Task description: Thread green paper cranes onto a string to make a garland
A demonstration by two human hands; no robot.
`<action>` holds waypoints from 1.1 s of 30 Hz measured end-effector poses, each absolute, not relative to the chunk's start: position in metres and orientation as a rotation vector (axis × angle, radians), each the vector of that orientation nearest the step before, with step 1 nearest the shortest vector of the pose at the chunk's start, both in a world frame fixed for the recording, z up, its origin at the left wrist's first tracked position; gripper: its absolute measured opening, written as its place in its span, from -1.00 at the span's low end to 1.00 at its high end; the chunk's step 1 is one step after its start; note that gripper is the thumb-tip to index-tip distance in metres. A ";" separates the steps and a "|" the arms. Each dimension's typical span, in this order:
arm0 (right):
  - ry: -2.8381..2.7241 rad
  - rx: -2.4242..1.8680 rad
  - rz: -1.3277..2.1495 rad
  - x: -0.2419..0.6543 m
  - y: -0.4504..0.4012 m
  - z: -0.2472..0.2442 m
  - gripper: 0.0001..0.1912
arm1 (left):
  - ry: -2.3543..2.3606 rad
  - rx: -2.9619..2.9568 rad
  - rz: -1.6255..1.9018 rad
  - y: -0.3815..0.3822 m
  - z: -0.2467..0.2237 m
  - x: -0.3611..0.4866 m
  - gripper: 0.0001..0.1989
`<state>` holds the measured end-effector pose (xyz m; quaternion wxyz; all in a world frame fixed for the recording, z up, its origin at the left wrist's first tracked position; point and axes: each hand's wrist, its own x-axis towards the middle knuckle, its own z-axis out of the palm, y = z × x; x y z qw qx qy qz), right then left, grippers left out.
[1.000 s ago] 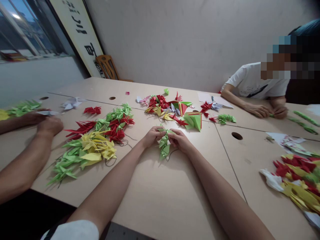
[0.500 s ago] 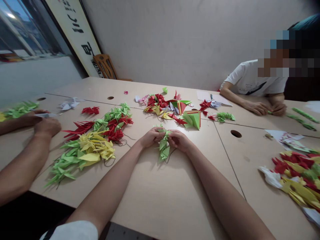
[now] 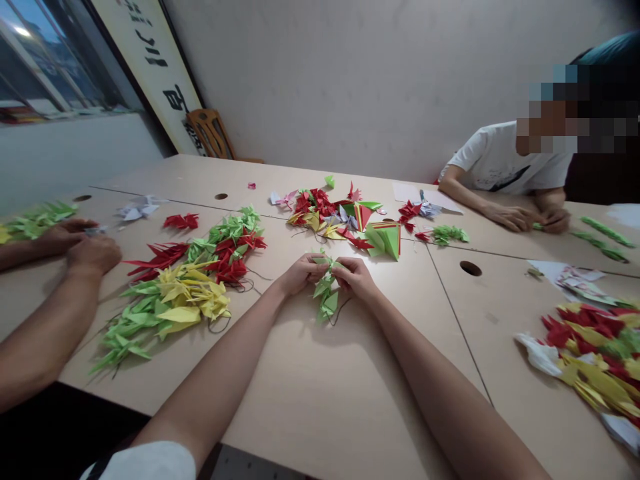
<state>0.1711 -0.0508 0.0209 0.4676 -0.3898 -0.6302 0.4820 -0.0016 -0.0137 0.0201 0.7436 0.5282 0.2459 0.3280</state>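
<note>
Between my hands hangs a string of green origami cranes (image 3: 326, 299), its lower end slanting toward me above the table. My left hand (image 3: 303, 272) pinches the upper part of it from the left. From the right, my right hand (image 3: 356, 276) grips the same top part, fingers closed. A dark thread (image 3: 342, 311) loops out at the lower right of the folded paper. The fingertips cover just where the paper and thread meet.
Strings of green, red and yellow cranes (image 3: 190, 293) lie left of my arm. Beyond my hands is a mixed pile of folded paper (image 3: 320, 207). A co-worker's hands (image 3: 90, 243) work at left; another person (image 3: 510, 167) sits at right. More cranes (image 3: 595, 347) lie near right.
My right hand's fingers have shifted slightly up and left on the green cranes, and the string's lower end has swung a little. At left, the co-worker's pale paper has turned.
</note>
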 end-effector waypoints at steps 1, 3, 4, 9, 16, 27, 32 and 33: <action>-1.559 -0.964 1.164 0.171 -0.050 0.020 -0.64 | 0.538 1.161 0.715 -0.013 0.020 -0.002 -0.68; -1.575 -0.972 1.146 0.172 -0.050 0.019 -0.65 | 0.533 1.169 0.710 -0.013 0.019 -0.002 -0.69; -1.580 -0.974 1.146 0.172 -0.050 0.019 -0.65 | 0.531 1.173 0.706 -0.013 0.019 -0.002 -0.68; -1.552 -0.972 1.213 0.172 -0.051 0.022 -0.64 | 0.526 1.176 0.686 -0.013 0.021 -0.002 -0.68; -1.499 -0.903 1.350 0.173 -0.050 0.025 -0.60 | 0.531 1.189 0.744 -0.016 0.022 0.000 -0.68; -1.456 -0.921 1.340 0.170 -0.048 0.021 -0.54 | 0.647 1.333 0.879 -0.018 0.026 0.004 -0.56; -1.381 -0.849 1.371 0.167 -0.049 0.017 -0.55 | 0.568 1.203 0.910 -0.016 0.022 0.005 -0.57; -1.371 -0.840 1.389 0.167 -0.049 0.017 -0.56 | 0.552 1.180 0.907 -0.016 0.021 0.005 -0.58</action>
